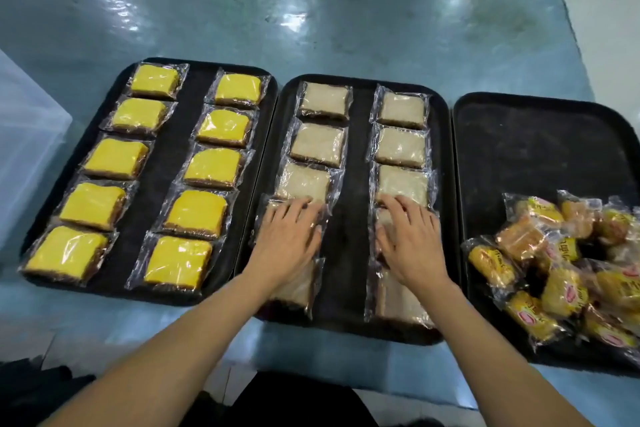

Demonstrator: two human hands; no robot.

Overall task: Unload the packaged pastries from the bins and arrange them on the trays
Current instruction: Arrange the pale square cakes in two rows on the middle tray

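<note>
Three black trays lie side by side. The left tray [180,163] holds two columns of yellow-topped wrapped pastries [116,159]. The middle tray [356,184] holds two columns of pale beige wrapped pastries [318,144]. My left hand [287,239] lies flat, fingers spread, on a beige pastry in the left column. My right hand [408,239] lies flat on a beige pastry in the right column. Each hand hides most of the packet under it. On the right tray [533,149] sits a loose heap of orange-yellow wrapped pastries [561,267] at its near right.
A translucent plastic bin [24,149] stands at the far left edge. The trays rest on a shiny blue plastic sheet [311,24] over a white table. The far half of the right tray is bare black.
</note>
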